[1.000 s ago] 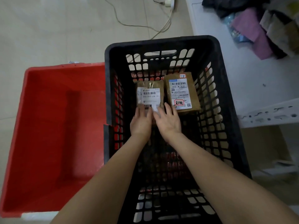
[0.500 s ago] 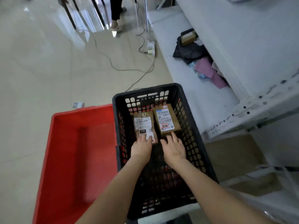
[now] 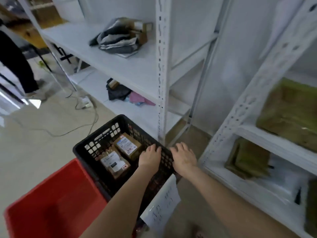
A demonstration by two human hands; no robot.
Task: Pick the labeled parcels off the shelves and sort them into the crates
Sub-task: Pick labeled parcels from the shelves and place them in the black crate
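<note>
Hands: left hand (image 3: pixel 150 157), right hand (image 3: pixel 184 158) both released.
Edge: black crate (image 3: pixel 97 133) rim under left hand; shelf post (image 3: pixel 162 83) beyond.
Beside: red crate (image 3: pixel 51 203); green parcels (image 3: pixel 248 158), perhaps bagged.

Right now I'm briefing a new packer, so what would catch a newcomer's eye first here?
Two empty hands, the left hand and right hand, spread at the shelf-side wall of a black crate where two labeled parcels lie side by side. A red crate sits at its left, and greenish parcels wait on the white shelves to the right.
</note>
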